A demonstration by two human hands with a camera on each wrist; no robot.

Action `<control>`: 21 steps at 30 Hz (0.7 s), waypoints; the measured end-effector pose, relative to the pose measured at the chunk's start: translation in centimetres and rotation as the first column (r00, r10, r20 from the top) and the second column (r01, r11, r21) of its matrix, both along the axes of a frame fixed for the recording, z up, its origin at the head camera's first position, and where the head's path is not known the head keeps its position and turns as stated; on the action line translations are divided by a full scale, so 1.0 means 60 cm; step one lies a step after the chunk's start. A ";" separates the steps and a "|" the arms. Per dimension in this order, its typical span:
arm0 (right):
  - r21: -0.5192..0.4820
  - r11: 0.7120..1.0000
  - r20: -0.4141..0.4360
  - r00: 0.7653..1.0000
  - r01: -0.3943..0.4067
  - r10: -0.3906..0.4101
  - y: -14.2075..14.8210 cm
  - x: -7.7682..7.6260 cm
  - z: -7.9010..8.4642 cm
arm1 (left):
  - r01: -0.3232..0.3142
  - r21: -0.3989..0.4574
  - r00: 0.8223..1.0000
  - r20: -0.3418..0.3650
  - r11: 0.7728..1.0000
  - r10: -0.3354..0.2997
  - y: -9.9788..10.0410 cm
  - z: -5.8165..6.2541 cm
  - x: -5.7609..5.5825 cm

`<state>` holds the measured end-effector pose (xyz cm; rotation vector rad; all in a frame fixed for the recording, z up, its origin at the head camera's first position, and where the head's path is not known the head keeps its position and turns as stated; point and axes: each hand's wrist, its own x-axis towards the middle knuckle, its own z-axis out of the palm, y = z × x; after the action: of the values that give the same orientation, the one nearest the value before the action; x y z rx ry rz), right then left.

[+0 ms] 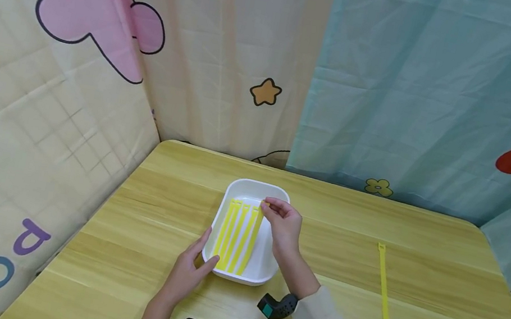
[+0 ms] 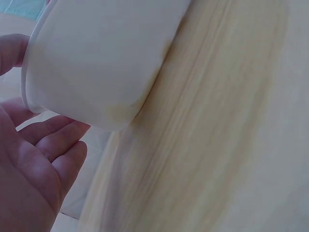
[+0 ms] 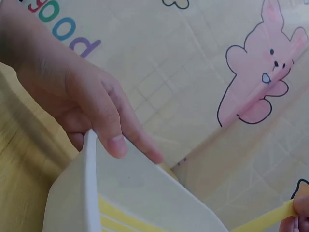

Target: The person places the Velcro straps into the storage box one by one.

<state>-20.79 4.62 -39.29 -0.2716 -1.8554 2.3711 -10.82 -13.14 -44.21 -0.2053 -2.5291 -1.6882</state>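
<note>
A white plastic tray [image 1: 269, 264] stands on the table with several flat yellow cable ties [image 1: 233, 235] lying side by side in its left half. My left hand [image 1: 189, 267] holds the tray's near left corner, thumb over the rim and fingers along the outer wall, as the right wrist view also shows. Between thumb and fingertips, my right hand [image 1: 285, 230] pinches the slotted top end of the rightmost yellow cable tie [image 3: 265, 220]. That tie slants down into the tray beside the others. In the left wrist view, the tray's outer wall [image 2: 106, 58] fills the top.
To the right, a single yellow cable tie [image 1: 384, 287] lies on the wood-grain table [image 1: 337, 219]. Printed curtains [image 1: 231, 64] hang behind the table and along its left side. Each wrist wears a black camera [image 1: 278, 306].
</note>
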 end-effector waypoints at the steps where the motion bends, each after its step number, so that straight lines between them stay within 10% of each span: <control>1: 0.011 1.000 0.007 1.000 0.001 -0.001 0.000 -0.003 -0.002 | -0.001 0.004 1.000 0.000 1.000 0.001 -0.002 -0.007 -0.003; 7: 0.067 0.998 0.052 0.999 -0.015 0.011 0.001 -0.018 -0.009 | -0.010 0.016 1.000 0.003 1.000 0.010 -0.013 -0.054 -0.019; 21: 0.185 0.982 0.144 0.989 -0.034 0.007 -0.003 -0.049 -0.035 | -0.003 0.024 1.000 -0.012 1.000 0.003 -0.011 -0.058 -0.018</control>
<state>-23.72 4.46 -41.41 -0.4148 -2.1380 2.2217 -11.92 -13.80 -47.67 -0.2091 -2.4985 -1.7101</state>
